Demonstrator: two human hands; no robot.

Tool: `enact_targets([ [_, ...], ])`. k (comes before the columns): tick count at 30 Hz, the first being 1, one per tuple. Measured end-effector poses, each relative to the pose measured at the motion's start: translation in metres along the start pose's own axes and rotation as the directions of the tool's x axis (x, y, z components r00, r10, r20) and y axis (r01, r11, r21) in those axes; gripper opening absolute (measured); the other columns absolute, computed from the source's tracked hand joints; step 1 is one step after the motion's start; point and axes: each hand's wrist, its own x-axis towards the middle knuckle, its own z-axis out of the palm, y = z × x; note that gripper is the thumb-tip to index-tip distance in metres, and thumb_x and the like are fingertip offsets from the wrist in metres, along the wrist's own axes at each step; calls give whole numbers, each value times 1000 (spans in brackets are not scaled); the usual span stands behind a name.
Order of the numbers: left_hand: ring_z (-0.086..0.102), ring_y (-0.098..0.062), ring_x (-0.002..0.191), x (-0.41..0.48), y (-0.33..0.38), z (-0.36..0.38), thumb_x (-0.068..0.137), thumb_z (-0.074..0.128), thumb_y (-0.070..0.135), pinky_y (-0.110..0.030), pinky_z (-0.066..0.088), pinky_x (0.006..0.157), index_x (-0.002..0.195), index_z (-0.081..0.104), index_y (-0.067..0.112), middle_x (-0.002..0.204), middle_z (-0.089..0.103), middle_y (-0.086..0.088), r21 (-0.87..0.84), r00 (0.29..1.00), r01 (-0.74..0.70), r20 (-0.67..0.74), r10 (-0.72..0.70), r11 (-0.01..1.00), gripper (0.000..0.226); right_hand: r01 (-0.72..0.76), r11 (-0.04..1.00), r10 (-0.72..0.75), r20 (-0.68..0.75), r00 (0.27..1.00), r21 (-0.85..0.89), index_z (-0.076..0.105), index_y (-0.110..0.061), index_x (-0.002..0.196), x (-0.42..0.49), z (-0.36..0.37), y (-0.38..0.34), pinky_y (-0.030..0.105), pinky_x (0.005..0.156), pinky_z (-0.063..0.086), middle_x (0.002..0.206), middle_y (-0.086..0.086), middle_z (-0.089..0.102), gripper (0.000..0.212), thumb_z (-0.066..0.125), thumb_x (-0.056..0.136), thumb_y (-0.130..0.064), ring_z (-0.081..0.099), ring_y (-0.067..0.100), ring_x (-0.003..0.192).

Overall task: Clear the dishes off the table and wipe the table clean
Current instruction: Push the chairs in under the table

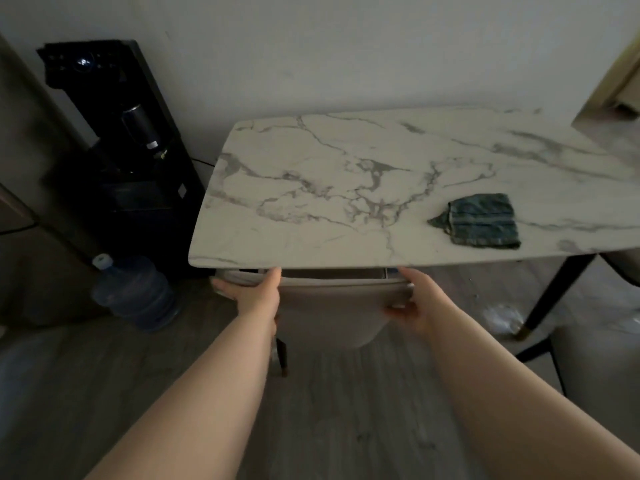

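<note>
Left hand [254,295], right hand [417,299]: fingers clamped on chair back [332,306]; cloth [479,221] stripes run sideways.

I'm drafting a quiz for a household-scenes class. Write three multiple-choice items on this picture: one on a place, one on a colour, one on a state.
1. Where does the cloth lie? A on the floor; B on the table; C on a shelf.
2. What colour is the water dispenser? A black; B white; C red.
3. What are the left hand and right hand doing? A hanging idle; B wiping; C holding the chair back.
B: it rests on the marble top. A: its body is black. C: both clasp its top edge.
</note>
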Motion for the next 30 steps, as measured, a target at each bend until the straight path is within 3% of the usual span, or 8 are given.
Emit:
enact_targets([
  [4, 46, -35, 126, 31, 16, -3, 36, 74, 64, -58, 40, 101, 147, -4, 46, 151, 32, -3, -24, 997, -46, -61, 44, 999, 136, 50, 995, -38, 144, 989, -84, 20, -38, 148, -20, 7, 4, 38, 63, 57, 141, -1, 34, 76, 65, 86, -41, 56, 33, 90],
  [7, 42, -33, 130, 19, 21, -1, 63, 77, 53, -52, 33, 109, 151, 1, 34, 151, 33, -4, 3, 994, -35, -105, 35, 999, 119, 65, 988, -38, 194, 980, -138, 11, -44, 149, -25, 3, 4, 39, 74, 55, 143, -11, 27, 77, 60, 90, -43, 46, 36, 118],
  [11, 21, -36, 143, -2, 26, -2, 86, 60, 52, -48, 18, 114, 153, -9, 28, 160, 12, -10, 138, 986, -55, -151, 76, 989, 98, 73, 982, -37, 204, 978, -172, 4, -44, 151, -24, -3, 3, 41, 82, 55, 157, -6, 19, 84, 61, 89, -47, 41, 37, 126],
  [13, 6, -35, 147, -14, 25, -6, 90, 50, 54, -53, 10, 116, 152, -12, 30, 162, -3, -11, 370, 954, -172, -167, 247, 913, 91, 86, 981, -53, 186, 981, -175, -2, -44, 151, -27, -6, 4, 44, 93, 52, 159, -5, 15, 87, 60, 90, -47, 38, 37, 130],
  [16, -8, -24, 149, -32, 12, -3, 94, 44, 50, -52, 1, 118, 153, -5, 31, 162, -12, -4, 636, 735, -562, 92, 671, 528, 79, 93, 983, -65, 173, 983, -160, 0, -44, 152, -26, -8, 6, 46, 96, 51, 160, -4, 13, 85, 58, 90, -48, 37, 38, 132],
  [18, -11, -19, 149, -49, 3, 9, 95, 43, 48, -50, -2, 118, 153, 1, 32, 162, -11, 0, 613, 626, -697, 267, 733, 372, 73, 89, 986, -65, 167, 984, -139, 1, -44, 152, -26, -7, 5, 45, 93, 51, 160, -5, 12, 83, 57, 90, -51, 38, 38, 132],
  [28, -6, -14, 149, -90, -6, 50, 97, 37, 50, -46, -4, 117, 151, 9, 41, 162, 0, 10, 541, 550, -811, 575, 606, 223, 61, 89, 992, -77, 128, 989, -89, 16, -48, 148, -27, -27, 4, 49, 94, 51, 154, -9, 25, 91, 62, 72, -65, 43, 36, 131],
  [30, 5, -16, 149, -99, -8, 55, 95, 45, 44, -45, 7, 119, 149, 23, 37, 162, 10, 5, 478, 497, -850, 585, 641, 222, 59, 98, 990, -86, 118, 989, -99, 31, -44, 143, -36, -37, -1, 46, 94, 51, 134, -12, 37, 71, 60, 81, -60, 47, 31, 124],
])
